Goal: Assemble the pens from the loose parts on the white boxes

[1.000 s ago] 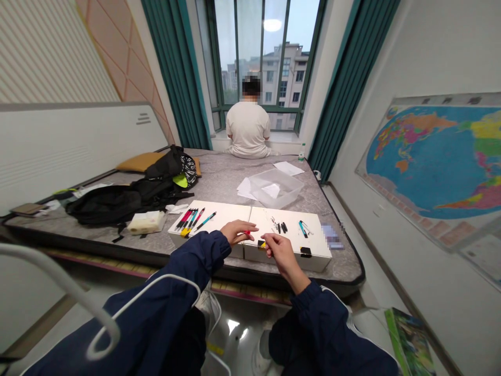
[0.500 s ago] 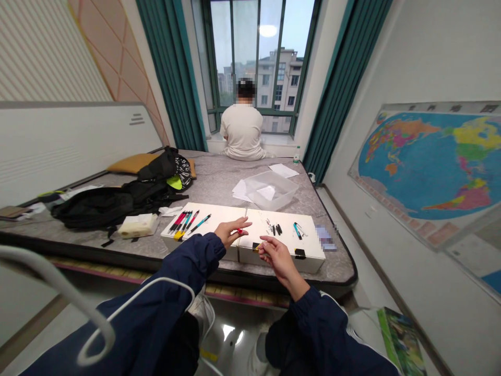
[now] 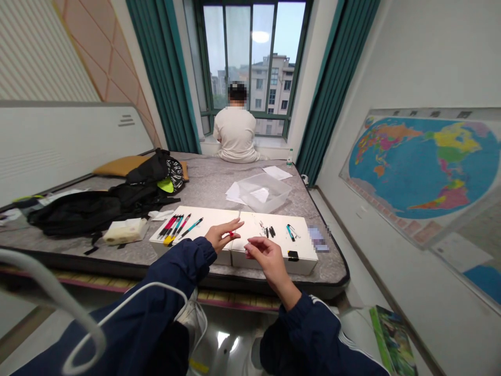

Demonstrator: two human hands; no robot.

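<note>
My left hand (image 3: pixel 222 236) hovers over the seam between two white boxes (image 3: pixel 303 224), its thumb and fingers closed on a small red pen part (image 3: pixel 232 234). Close by on the right, my right hand (image 3: pixel 268 256) is held in a pinch above the front edge. Whatever lies between its fingertips is too small to name. Several pink and teal pens (image 3: pixel 176 225) lie in a row on the left box, with a teal pen (image 3: pixel 191 228) slightly apart. Small black pen parts (image 3: pixel 270 231) rest beyond my right hand, and a teal pen barrel (image 3: pixel 290 233) with thin pieces is farther right.
A clear plastic bin (image 3: pixel 270 193) and papers sit behind the boxes on the bed. To the left are a tissue pack (image 3: pixel 125 231) and a black backpack (image 3: pixel 78 211). A person (image 3: pixel 235 133) sits by the window, facing away. A white cable (image 3: pixel 156 284) crosses my left sleeve.
The view has shifted slightly, moving the scene left. My right hand has come nearer my left hand, and its fingertips have turned toward it. The red part stays in my left hand.
</note>
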